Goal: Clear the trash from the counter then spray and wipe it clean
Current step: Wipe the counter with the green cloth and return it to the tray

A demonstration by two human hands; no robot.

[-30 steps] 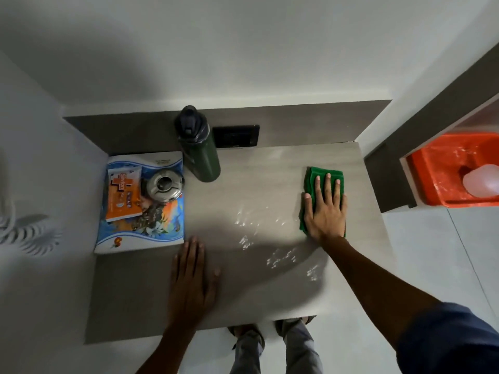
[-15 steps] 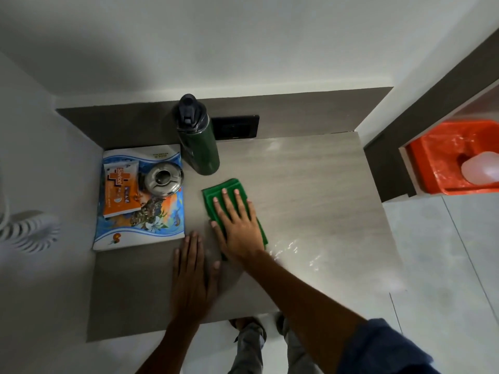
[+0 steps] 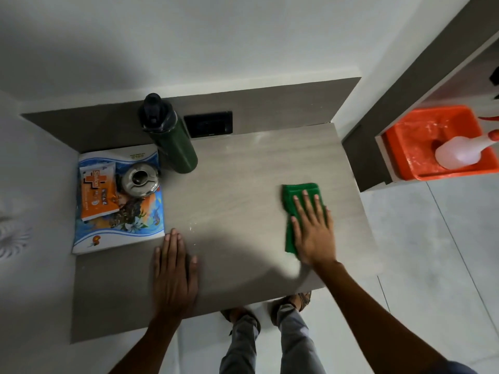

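A grey wood-grain counter (image 3: 237, 184) fills the middle of the view. My right hand (image 3: 313, 230) lies flat, fingers spread, on a folded green cloth (image 3: 293, 197) and presses it onto the counter's right side. My left hand (image 3: 172, 271) rests flat on the counter near its front edge, fingers together and holding nothing. A white spray bottle with a red nozzle (image 3: 459, 152) stands in an orange tub (image 3: 405, 147) on a shelf to the right.
A dark green water bottle (image 3: 172, 141) stands at the counter's back. Left of it lies a colourful book (image 3: 121, 228) with an orange wipes packet (image 3: 98, 193) and a steel lid (image 3: 139, 180) on top. A black socket plate (image 3: 209, 124) sits on the back panel.
My right hand swept the green cloth from the right side to the middle near the bottle, then back to the right. The wet streaks on the counter are mostly gone. My left hand stayed put.
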